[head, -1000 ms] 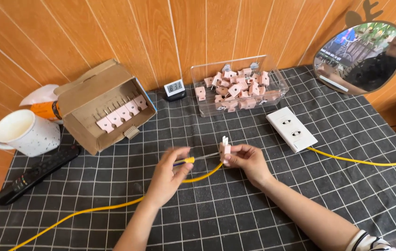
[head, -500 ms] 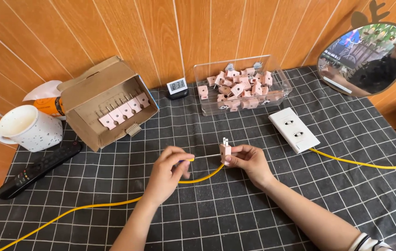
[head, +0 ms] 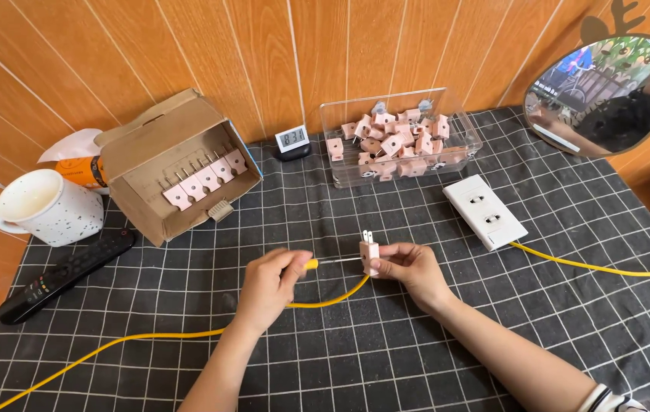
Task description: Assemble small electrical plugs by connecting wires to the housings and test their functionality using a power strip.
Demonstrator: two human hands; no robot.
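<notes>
My right hand (head: pixel 410 268) pinches a small pink plug (head: pixel 370 256) with its two metal prongs pointing up. My left hand (head: pixel 268 286) grips a thin screwdriver (head: pixel 323 262) with a yellow handle. Its metal shaft lies level and its tip meets the left side of the plug. A yellow cable (head: pixel 149 338) runs from the bottom left corner, passes under my left hand and curves up to the plug. Both hands hover just above the black checked tablecloth (head: pixel 386 358).
A white double socket (head: pixel 485 211) with its own yellow cable (head: pixel 607 268) lies to the right. Behind are a clear bin of pink plugs (head: pixel 397 141), a small digital clock (head: pixel 292 140), a cardboard box holding a row of plugs (head: pixel 180 172), a speckled mug (head: pixel 46 206), a black remote (head: pixel 65 275) and a mirror (head: pixel 607 91).
Both hands stay in about the same place. My left fingers have shifted a little on the yellow handle, and the shaft stays against the plug.
</notes>
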